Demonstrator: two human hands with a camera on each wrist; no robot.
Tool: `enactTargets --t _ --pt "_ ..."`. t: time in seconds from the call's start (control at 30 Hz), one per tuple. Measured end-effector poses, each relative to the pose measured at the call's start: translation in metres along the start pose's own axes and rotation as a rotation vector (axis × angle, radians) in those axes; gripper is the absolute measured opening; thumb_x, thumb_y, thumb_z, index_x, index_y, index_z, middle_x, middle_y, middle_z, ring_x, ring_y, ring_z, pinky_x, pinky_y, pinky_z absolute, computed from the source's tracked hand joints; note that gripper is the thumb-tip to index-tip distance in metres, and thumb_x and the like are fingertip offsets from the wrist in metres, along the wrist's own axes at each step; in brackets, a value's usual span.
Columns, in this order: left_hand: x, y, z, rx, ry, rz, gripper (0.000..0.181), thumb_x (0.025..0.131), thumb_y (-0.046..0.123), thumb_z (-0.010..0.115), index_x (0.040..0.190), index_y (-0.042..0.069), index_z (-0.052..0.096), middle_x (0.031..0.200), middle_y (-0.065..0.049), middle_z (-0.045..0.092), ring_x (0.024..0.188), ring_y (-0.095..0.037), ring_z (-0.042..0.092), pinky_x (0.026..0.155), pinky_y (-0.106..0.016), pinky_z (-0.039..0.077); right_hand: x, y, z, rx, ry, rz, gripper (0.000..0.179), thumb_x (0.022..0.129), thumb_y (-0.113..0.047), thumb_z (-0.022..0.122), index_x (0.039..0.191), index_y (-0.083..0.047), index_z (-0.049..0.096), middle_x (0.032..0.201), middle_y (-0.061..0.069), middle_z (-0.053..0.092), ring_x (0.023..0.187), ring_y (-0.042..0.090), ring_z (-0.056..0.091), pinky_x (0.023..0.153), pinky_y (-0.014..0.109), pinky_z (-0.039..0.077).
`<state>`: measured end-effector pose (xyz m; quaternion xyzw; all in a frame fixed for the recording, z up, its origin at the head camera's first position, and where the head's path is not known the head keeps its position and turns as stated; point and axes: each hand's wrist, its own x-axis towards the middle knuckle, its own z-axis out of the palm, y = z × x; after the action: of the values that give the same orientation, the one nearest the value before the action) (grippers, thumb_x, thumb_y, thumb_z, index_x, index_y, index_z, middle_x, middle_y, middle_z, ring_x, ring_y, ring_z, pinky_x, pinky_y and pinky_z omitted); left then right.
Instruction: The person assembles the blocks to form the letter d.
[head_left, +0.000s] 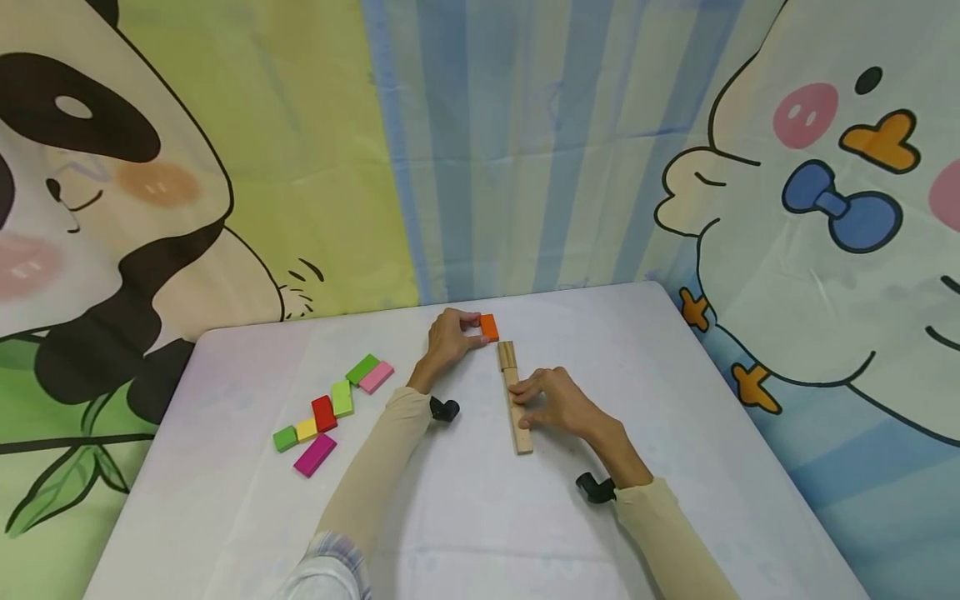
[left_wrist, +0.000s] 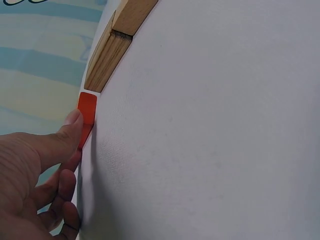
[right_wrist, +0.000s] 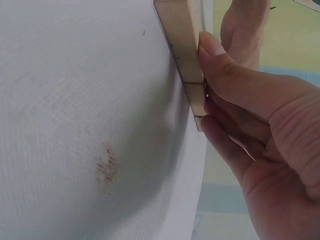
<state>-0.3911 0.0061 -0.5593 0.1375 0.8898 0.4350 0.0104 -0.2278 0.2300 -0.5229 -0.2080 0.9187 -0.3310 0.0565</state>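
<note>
My left hand [head_left: 448, 340] pinches an orange block [head_left: 489, 327] between thumb and fingers near the table's far edge. Just beyond its end, with a small gap, a straight row of plain wooden blocks [head_left: 522, 440] runs toward me. In the left wrist view the orange block [left_wrist: 88, 106] lines up with the grooved wooden block [left_wrist: 107, 60] at the row's end. Midway along the row, my right hand [head_left: 562, 406] holds a wooden block between thumb and fingers. The right wrist view shows the thumb against the wooden block [right_wrist: 176, 30], with other fingertips partly hidden.
Left of my left forearm lie several coloured blocks: a green block [head_left: 363, 368], a pink block [head_left: 377, 377], a light green block [head_left: 342, 399], a red block [head_left: 324, 413], a yellow block [head_left: 306, 430] and a magenta block [head_left: 315, 455]. A patterned curtain [head_left: 510, 150] hangs behind the white table [head_left: 660, 383].
</note>
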Motion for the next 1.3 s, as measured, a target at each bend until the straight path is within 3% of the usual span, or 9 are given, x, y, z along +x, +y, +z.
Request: enactTargets --t 0.73,0.97,1.3 --pt "0.006 0.007 0.009 -0.014 -0.053 0.0 0.048 0.091 0.017 0.09 0.136 0.007 0.077 0.123 -0.009 0.083 0.117 -0.03 0.068 0.102 -0.045 0.053 0.004 0.004 0.004 -0.007 0.011 -0.018 0.045 0.076 -0.011 0.099 0.118 -0.005 0.083 0.133 0.007 0.079 0.128 0.03 0.073 0.118 0.055 0.05" --pt "0.005 0.009 0.011 -0.01 -0.042 0.016 0.046 0.093 0.017 0.089 0.136 0.008 0.077 0.122 -0.007 0.083 0.117 -0.029 0.069 0.102 -0.045 0.054 0.004 0.004 0.004 0.004 0.007 -0.012 0.044 0.077 -0.01 0.099 0.118 -0.005 0.083 0.133 0.007 0.079 0.129 0.03 0.073 0.118 0.054 0.051" --pt "0.006 0.012 0.013 -0.016 -0.051 -0.009 0.043 0.092 0.018 0.089 0.132 0.009 0.079 0.12 -0.006 0.084 0.119 -0.028 0.072 0.105 -0.048 0.054 0.002 0.002 0.001 0.005 0.002 -0.001 0.043 0.078 -0.011 0.098 0.118 -0.005 0.083 0.134 0.006 0.079 0.13 0.03 0.072 0.119 0.056 0.049"
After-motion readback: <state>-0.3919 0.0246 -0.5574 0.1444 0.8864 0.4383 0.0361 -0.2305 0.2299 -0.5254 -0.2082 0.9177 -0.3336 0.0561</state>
